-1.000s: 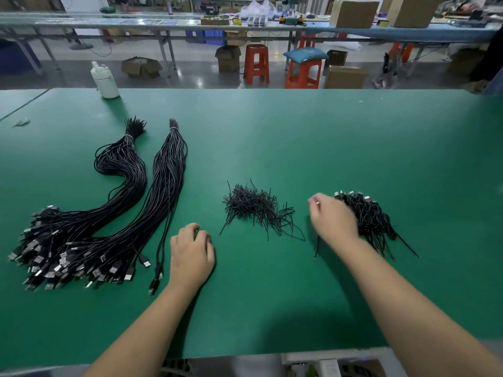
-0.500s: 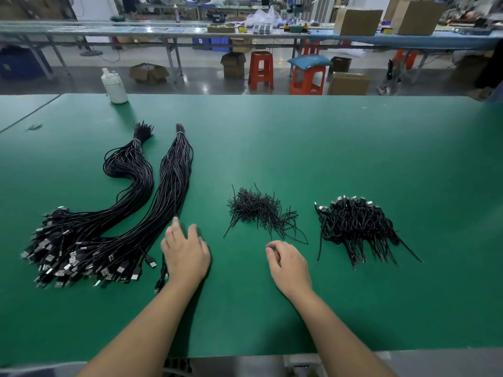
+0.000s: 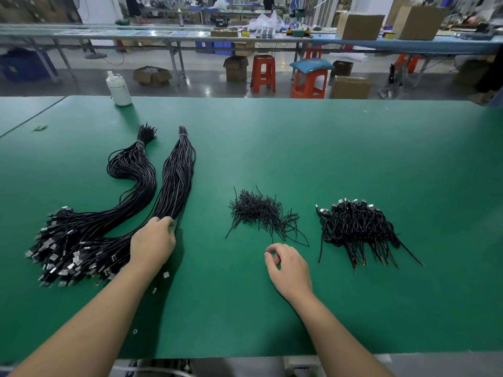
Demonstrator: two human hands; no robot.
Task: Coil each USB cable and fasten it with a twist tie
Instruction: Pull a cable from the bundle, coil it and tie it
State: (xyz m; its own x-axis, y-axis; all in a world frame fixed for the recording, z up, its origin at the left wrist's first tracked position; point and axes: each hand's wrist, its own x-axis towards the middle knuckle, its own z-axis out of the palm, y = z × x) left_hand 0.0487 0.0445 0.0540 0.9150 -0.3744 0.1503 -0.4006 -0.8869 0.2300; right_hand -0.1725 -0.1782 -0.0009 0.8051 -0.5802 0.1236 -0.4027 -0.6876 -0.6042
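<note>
1. I risk dragging several cables out at once, since the loose black USB cable bundle (image 3: 174, 180) at left of frame is densely packed
2. My left hand (image 3: 152, 244) rests on it, fingers curled into the strands
3. My right hand (image 3: 290, 268), lower centre, is loosely curled and empty below the black twist-tie pile (image 3: 258, 210); the coiled finished cables (image 3: 356, 227) lie right

Our left hand (image 3: 152, 244) lies over the near bundle of USB cables (image 3: 174, 183), so we cannot see whether its fingertips, hidden under the knuckles, pinch a cable. Beneath its wrist, some plugs are covered. Both forearms run off the lower edge. Whether our right hand (image 3: 290, 270) holds anything is too small to tell.
</note>
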